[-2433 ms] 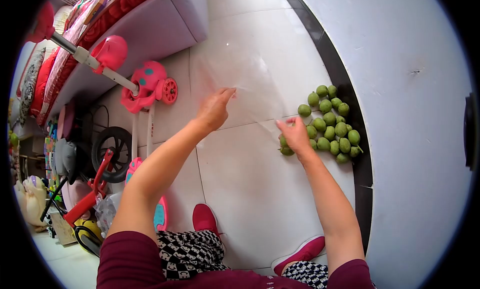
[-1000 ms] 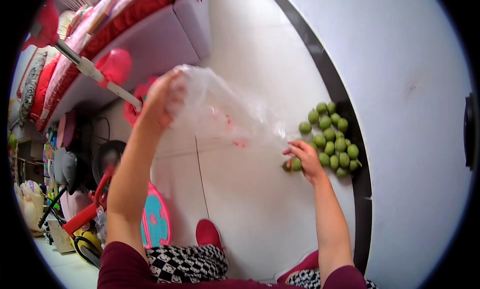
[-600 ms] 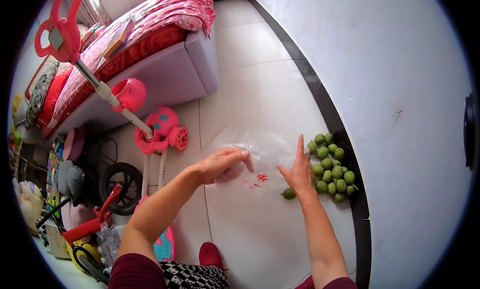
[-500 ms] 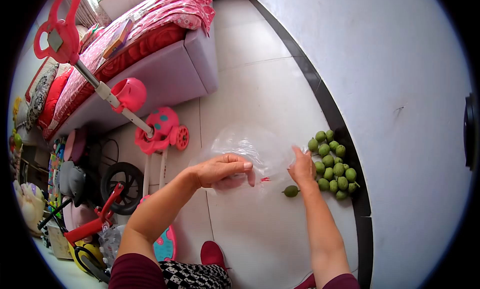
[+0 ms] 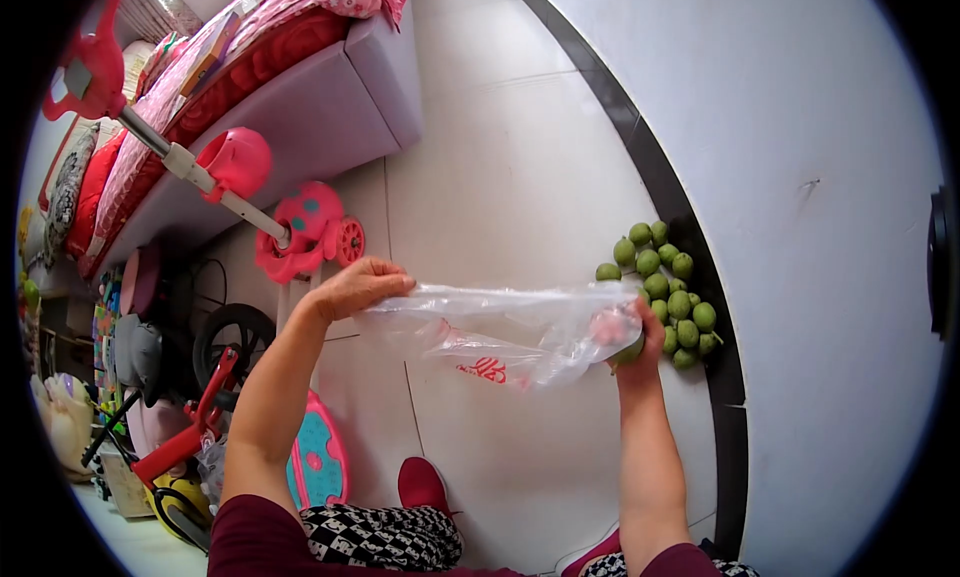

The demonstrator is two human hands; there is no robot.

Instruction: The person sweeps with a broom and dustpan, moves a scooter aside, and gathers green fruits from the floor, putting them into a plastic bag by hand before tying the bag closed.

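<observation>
On my feed the L hand [image 5: 365, 285] has thumb + fingers pinched on one end of a clear plastic bag [image 5: 500, 327], and the R hand [image 5: 648, 339] is curled at the other end, so the bag's stretched crosswise above the floor [image 5: 500, 197], prob. b/c thin film goes slack and folds in on itself w/o tension. Upper edge looks fairly straight; lower part sags loose, w/ red print [image 5: 484, 369] showing nr the middle. R fingers are veiled by the plastic: can't tell if they're inside the bag's mouth or just behind the film. A green fruit [image 5: 628, 352] sits right at the R palm, partly under the film; can't say for sure if it's gripped. The rest of the fruit, a loose pile [image 5: 677, 304], lies just beyond the R hand, by the dark skirting [image 5: 640, 137] at the wall's foot, prob. there b/c the edge stops round things rolling. Pink scooter [image 5: 235, 202] stands off past the L hand, maybe parked that side so the middle's free for elbows. Red shoes [image 5: 422, 485] are planted apart, I'd guess for balance while leaning fwd.
</observation>
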